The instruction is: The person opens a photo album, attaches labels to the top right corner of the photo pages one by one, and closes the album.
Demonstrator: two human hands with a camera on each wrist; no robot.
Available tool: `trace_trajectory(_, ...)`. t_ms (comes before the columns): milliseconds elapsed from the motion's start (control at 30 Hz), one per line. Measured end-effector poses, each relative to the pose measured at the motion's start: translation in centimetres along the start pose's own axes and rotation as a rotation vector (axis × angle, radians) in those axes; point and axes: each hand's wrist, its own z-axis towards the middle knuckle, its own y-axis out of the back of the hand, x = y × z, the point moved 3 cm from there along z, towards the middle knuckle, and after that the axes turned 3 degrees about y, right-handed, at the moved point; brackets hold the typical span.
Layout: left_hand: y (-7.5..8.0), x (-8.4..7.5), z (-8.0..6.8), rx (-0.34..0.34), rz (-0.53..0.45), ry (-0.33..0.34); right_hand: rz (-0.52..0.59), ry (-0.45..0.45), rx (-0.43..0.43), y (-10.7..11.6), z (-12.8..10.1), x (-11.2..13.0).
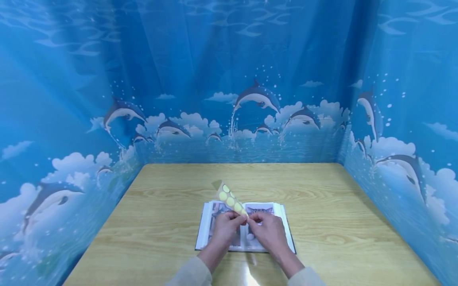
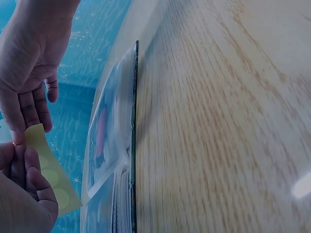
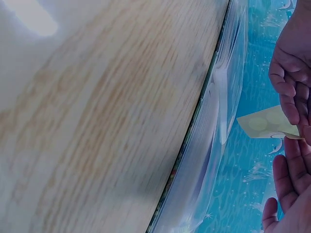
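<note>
Pinching a pale sheet of round yellow-green stickers (image 1: pixel 229 197), both hands' grips meet above the open photo album (image 1: pixel 279 222).

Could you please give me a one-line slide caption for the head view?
Both hands hold a yellow sticker sheet above an open photo album on a table.

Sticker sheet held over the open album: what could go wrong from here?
The sticker sheet is pinched only at its lower end by the left hand and right hand, so its free end may flop or curl. A peeled dot could stick to fingers. The album lies loose on the table and may slide.
</note>
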Motion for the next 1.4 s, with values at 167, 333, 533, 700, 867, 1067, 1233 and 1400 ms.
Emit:
trace_trajectory(167,0.0,-0.2,-0.1,0.009,0.001,-0.02,0.013,-0.008,0.017,-0.1,-0.1,-0.1)
trace_trajectory(333,0.0,-0.4,-0.2,0.008,0.022,-0.03,0.112,-0.091,0.065,-0.1,-0.2,-0.3)
trace_trajectory(533,0.3,-0.4,0.0,-0.005,0.043,-0.016,0.199,-0.145,0.082,0.0,-0.1,-0.6)
trace_trajectory(700,0.6,-0.4,0.2,-0.004,0.019,-0.016,0.244,-0.145,0.06,0.1,-0.1,-0.9)
trace_trajectory(867,0.8,-0.4,0.3,-0.018,-0.021,0.0,0.261,-0.154,0.03,0.0,0.0,-1.0)
trace_trajectory(1067,1.1,-0.3,0.5,-0.046,-0.09,0.039,0.27,-0.181,0.011,0.2,0.0,-1.1)
trace_trajectory(1233,1.5,-0.3,0.8,-0.067,-0.103,0.055,0.366,-0.253,0.009,0.2,0.1,-1.4)
trace_trajectory(1400,2.3,-0.4,1.1,-0.086,-0.145,0.037,0.395,-0.309,0.0,0.5,0.2,-1.8)
